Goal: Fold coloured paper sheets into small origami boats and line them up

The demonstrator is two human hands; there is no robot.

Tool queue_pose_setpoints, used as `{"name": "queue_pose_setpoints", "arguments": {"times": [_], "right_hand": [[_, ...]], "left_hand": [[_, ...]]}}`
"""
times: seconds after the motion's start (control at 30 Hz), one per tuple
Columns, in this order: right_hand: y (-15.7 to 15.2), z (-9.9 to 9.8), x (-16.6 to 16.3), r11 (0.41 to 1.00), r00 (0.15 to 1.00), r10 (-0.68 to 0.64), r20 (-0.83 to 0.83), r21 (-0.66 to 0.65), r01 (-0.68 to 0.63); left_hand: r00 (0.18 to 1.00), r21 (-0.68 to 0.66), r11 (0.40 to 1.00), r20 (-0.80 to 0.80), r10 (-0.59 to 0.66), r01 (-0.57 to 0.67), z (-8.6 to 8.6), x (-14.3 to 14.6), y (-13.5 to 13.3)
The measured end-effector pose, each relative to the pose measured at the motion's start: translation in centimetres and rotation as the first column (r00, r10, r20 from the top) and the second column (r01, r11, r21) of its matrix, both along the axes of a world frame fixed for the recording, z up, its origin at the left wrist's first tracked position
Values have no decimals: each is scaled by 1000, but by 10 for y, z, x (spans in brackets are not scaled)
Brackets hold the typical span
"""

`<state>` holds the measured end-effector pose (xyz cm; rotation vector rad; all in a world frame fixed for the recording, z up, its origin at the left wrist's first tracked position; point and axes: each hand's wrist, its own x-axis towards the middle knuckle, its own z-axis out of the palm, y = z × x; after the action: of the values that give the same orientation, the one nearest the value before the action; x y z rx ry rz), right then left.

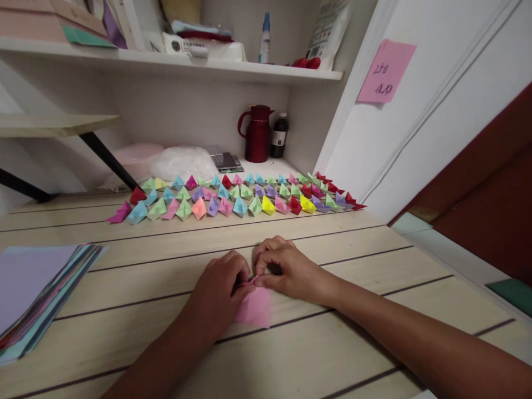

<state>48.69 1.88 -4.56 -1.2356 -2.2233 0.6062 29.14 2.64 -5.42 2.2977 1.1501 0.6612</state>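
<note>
A pink sheet of paper [256, 308] lies on the table in front of me, its far edge raised and folded between my fingers. My left hand [226, 280] pinches that edge from the left, thumb and fingers closed on it. From the right, my right hand [286, 269] grips the same edge between thumb and forefinger, close beside the left thumb. Part of the fold is hidden behind my fingers. Beyond my hands stand rows of small folded paper boats [213, 206] in many colours.
A stack of coloured paper [37, 293] lies at the left. Behind the boats are a white plastic bag [183, 163], a dark red jug [257, 136] and a dark bottle [279, 137]. A black-legged raised board [54, 125] stands at the left; a shelf [174, 64] hangs above.
</note>
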Motion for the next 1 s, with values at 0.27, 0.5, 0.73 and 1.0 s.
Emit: {"name": "queue_pose_setpoints", "arguments": {"times": [0.27,0.5,0.73,1.0], "right_hand": [[-8,8,-8,937,860,-44,-509,-320,-141],[-11,2,-21,868,705,-240,-667,-472,-152],[-11,1,-22,880,684,-226,-694,-447,-162],[-14,19,-6,988,960,-28,-277,140,69]], "left_hand": [[909,-304,943,341,238,-133,5,-3,-2],[661,-441,885,621,421,-150,9,3,2],[628,-531,840,619,472,-108,15,8,-4],[831,-343,915,429,353,-212,13,4,-4]]}}
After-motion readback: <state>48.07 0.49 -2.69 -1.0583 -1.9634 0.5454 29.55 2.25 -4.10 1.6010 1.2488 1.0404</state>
